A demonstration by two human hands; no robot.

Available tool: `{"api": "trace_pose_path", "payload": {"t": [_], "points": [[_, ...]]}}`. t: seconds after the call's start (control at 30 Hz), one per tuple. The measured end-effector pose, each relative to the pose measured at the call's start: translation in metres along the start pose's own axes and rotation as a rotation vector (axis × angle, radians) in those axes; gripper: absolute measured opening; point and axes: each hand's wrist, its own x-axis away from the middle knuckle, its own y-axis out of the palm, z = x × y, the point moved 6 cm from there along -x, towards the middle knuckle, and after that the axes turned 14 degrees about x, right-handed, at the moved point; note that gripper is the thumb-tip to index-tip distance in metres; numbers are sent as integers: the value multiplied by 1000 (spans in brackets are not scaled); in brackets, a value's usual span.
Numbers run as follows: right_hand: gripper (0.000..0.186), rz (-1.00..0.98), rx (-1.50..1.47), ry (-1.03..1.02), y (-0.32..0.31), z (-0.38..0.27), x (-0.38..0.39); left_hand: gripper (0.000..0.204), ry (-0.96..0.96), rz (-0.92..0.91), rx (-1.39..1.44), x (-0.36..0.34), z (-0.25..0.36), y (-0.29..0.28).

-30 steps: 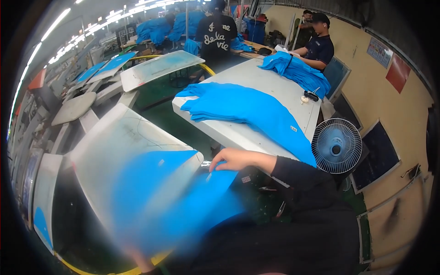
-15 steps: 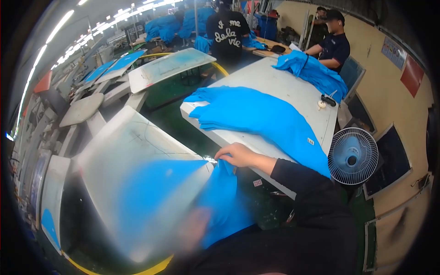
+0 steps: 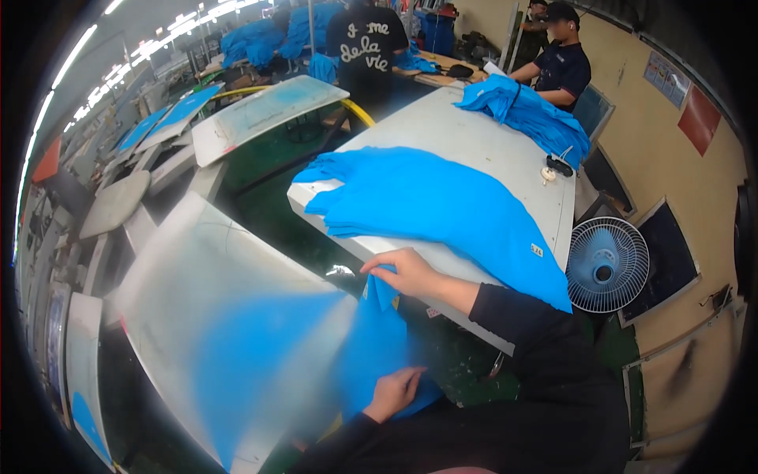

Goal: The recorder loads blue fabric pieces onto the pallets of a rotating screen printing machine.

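Now my left hand (image 3: 393, 393) shows crisply at the lower centre of the frame; 1 second ago it was a smear farther left, near the bottom edge. Its fingers are curled against the blue cloth (image 3: 375, 336), though I can't tell whether they grip it. That cloth hangs just left of centre, so by my judgement the handling has drawn in from a wide spread to 2 hands close on the same piece.

Slightly farther off, at the centre, my right hand (image 3: 410, 272) has its fingers pinched on the cloth's upper corner, as it did 1 second ago. To the left, a pale board (image 3: 193, 253) carries a blue patch (image 3: 257, 340); haze there hides from me whether it joins the held cloth.

Beyond, a layered blue stack (image 3: 442, 193) lies along the near side of the white desk (image 3: 410, 130), with a fan (image 3: 606, 268) at the right. At the upper right, a blue bundle (image 3: 525, 114) rests before a co-worker (image 3: 562, 71).
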Motion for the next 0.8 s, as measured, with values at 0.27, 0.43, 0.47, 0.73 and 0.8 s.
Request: {"api": "trace_pose_path", "payload": {"t": [0.27,0.43,0.47,0.73,0.8], "points": [[17,-25,23,30,-1,-1,-2,16,-24,11,17,5,-15,-2],[17,-22,95,33,2,-2,-4,20,-92,0,19,10,-25,-2],[17,-19,90,33,3,-1,-3,20,-94,-2,15,10,-25,-2],[16,10,136,-42,15,-9,-5,19,-50,105,-135,25,-27,-10],[16,17,103,-99,24,-17,-9,19,-88,160,-112,30,-33,-14]]}}
